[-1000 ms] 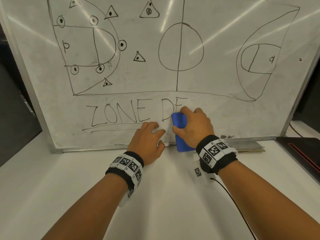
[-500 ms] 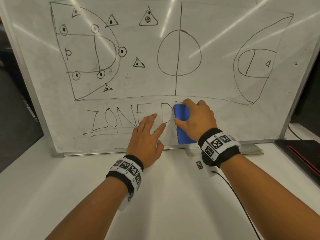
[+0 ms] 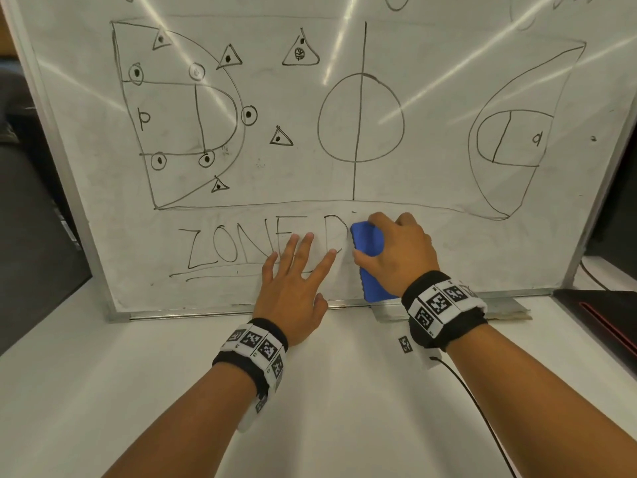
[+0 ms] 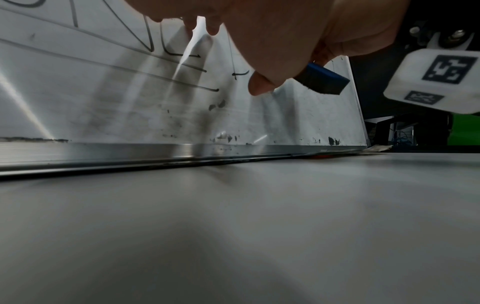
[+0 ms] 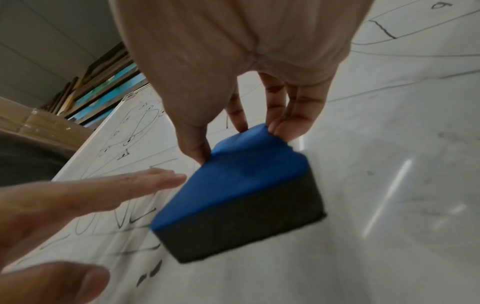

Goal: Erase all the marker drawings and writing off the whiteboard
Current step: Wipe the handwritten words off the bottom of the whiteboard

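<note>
A whiteboard (image 3: pixel 431 81) stands tilted on a white table, covered with a black marker court diagram (image 3: pixel 193 115) and the words "ZONE D" (image 3: pixel 241 246) along its lower part. My right hand (image 3: pixel 396 257) grips a blue eraser (image 3: pixel 368 263) with a dark felt face (image 5: pixel 241 228), thumb on one side and fingers on the other, held against the board just right of the "D". My left hand (image 3: pixel 296 277) lies flat on the board beside it, fingers straight and spread over the last letters. The board right of the eraser shows only grey smears.
The white table (image 3: pixel 344 408) fills the foreground. A dark laptop-like object with a red stripe (image 3: pixel 599 315) lies at the right edge. A thin black cable (image 3: pixel 482 408) runs from my right wristband. Dark furniture stands left of the board, and its metal frame (image 4: pixel 155 152) meets the table.
My right hand has carried the eraser upward over the letters after "D", wiping them away. The fingers of my left hand have straightened and spread flat on the board.
</note>
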`<action>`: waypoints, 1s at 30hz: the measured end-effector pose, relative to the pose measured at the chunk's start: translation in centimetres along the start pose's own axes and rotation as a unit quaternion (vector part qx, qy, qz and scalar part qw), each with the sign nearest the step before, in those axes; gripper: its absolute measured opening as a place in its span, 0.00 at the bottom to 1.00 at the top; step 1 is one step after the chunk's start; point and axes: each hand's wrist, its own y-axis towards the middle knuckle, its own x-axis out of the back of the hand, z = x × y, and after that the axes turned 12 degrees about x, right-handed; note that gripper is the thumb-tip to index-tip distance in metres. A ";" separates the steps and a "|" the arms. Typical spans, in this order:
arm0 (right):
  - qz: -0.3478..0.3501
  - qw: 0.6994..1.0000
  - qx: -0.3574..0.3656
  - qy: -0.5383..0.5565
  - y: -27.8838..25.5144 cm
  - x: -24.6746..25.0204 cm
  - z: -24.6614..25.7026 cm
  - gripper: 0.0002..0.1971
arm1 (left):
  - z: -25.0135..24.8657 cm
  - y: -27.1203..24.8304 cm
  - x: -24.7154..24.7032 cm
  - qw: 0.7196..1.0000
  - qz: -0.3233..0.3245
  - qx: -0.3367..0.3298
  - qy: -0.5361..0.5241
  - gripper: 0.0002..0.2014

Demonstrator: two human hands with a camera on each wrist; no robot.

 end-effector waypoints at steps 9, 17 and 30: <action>-0.012 1.000 0.024 0.007 0.5 -0.5 0.7 0.31 | 0.0 0.0 0.0 1.000 -0.012 -0.001 -0.009 0.38; -0.010 0.999 0.051 0.012 0.3 -1.1 2.0 0.31 | 0.1 -0.2 0.4 1.000 -0.016 0.010 -0.007 0.36; 0.008 0.998 0.064 0.019 0.4 -2.1 3.3 0.31 | 0.9 -0.3 1.1 0.998 -0.023 0.061 0.001 0.33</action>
